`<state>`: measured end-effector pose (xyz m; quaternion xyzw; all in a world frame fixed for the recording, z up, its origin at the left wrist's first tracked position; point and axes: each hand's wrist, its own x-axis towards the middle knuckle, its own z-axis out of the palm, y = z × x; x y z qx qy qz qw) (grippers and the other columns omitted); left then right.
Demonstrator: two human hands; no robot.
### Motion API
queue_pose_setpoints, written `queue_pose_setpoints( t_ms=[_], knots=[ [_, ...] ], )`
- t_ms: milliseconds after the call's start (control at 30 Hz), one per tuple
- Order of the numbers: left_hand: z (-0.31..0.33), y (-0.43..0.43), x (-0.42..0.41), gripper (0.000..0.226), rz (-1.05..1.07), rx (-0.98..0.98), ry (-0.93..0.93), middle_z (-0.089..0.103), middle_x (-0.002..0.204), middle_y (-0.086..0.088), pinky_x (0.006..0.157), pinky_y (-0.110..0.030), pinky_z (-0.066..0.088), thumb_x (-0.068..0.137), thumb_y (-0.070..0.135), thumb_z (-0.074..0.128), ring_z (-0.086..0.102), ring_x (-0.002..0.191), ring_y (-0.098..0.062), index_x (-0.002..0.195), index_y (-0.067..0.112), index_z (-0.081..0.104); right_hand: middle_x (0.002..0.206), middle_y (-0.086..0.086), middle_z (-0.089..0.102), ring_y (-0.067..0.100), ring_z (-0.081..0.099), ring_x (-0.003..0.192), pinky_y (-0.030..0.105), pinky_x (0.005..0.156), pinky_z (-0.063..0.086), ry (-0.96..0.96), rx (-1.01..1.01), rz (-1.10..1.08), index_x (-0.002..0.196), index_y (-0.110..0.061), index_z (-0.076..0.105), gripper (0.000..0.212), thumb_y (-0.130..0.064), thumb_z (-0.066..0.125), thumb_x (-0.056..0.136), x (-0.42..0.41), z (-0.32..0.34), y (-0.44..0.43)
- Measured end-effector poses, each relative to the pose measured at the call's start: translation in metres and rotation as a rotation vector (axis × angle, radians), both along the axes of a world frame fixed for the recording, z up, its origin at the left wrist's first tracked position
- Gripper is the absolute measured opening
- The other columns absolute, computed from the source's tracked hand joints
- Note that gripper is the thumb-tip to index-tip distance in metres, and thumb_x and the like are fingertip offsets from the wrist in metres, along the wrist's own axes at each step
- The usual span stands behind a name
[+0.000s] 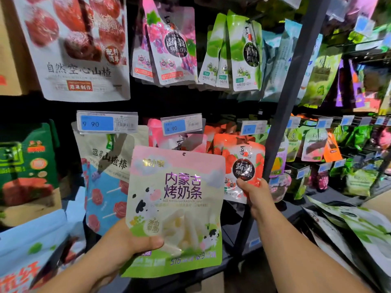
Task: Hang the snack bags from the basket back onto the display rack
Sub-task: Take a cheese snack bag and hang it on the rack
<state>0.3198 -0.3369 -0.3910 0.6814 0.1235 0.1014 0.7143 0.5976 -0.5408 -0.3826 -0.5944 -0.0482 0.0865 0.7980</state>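
One pink-green bag unhung, pinched at lower corner by left hand, thumb on front, raised before rack. Right hand grips bottom of red bag hanging just above it. Basket unseen; remaining count unknowable.

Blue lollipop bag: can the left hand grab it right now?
Probably not yet: the left hand is full, gripping the milk bag. The blue lollipop bag hangs right above that hand, nothing in between.
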Motion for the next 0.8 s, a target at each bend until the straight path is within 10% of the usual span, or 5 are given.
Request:
queue_pose_setpoints(
  t_ms=[300,800],
  knots=[
    [0.007,-0.002,0.005,0.096,-0.007,-0.001,-0.037,0.076,0.105,-0.007,0.068,-0.022,0.058,0.025,0.022,0.098,0.073,0.095,-0.022,0.114,0.016,0.065,0.095,0.005,0.069,0.018,0.068,0.078,0.024,0.056,0.053,-0.035,0.003,0.020,0.113,-0.013,0.054,0.041,0.006,0.073,0.081,0.004,0.003,0.009],
    [0.000,0.000,0.021,0.089,0.006,-0.032,-0.049,0.075,0.109,-0.008,0.076,-0.029,0.060,0.033,0.020,0.092,0.072,0.101,-0.027,0.118,0.015,0.065,0.091,0.008,0.071,0.013,0.071,0.070,0.018,0.052,0.053,-0.100,-0.067,0.047,0.109,-0.008,0.063,0.032,0.007,0.070,0.082,0.016,0.006,0.015]
  ],
)
